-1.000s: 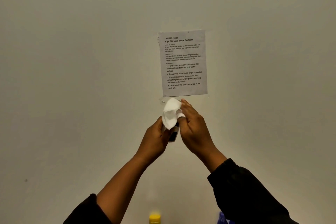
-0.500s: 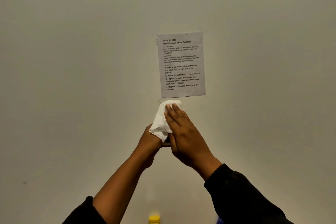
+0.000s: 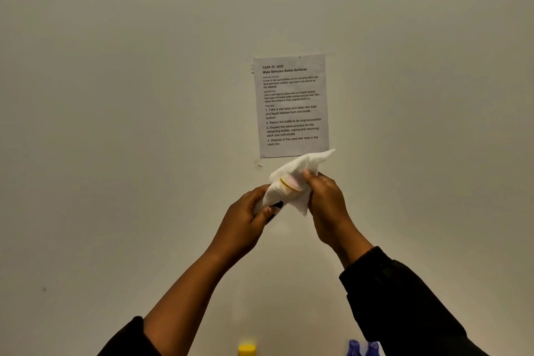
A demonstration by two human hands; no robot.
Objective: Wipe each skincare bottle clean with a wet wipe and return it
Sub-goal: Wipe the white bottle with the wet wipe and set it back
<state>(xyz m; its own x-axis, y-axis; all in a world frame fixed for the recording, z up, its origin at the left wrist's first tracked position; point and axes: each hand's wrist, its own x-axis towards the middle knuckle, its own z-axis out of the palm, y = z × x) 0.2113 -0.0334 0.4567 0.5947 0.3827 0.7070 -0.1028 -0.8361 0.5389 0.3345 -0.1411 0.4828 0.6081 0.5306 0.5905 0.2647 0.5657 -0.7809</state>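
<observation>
I hold a small white skincare bottle [image 3: 278,192] up in front of the wall, tilted with its yellowish-rimmed end toward me. My left hand [image 3: 245,220] grips its lower part, where a dark patch shows by the thumb. My right hand [image 3: 326,202] pinches a white wet wipe [image 3: 306,166] that wraps around the bottle's right side and sticks up to the right. Much of the bottle is hidden by wipe and fingers.
A printed task sheet [image 3: 291,107] is taped to the pale wall just above my hands. At the bottom edge a yellow cap [image 3: 247,350] and a blue-purple object [image 3: 362,350] poke into view. Dark sleeves cover both forearms low down.
My right hand has pulled off the bottle to the right with the wipe, uncovering the bottle's end. The wipe now fans up to the right. Both hands stay raised.
</observation>
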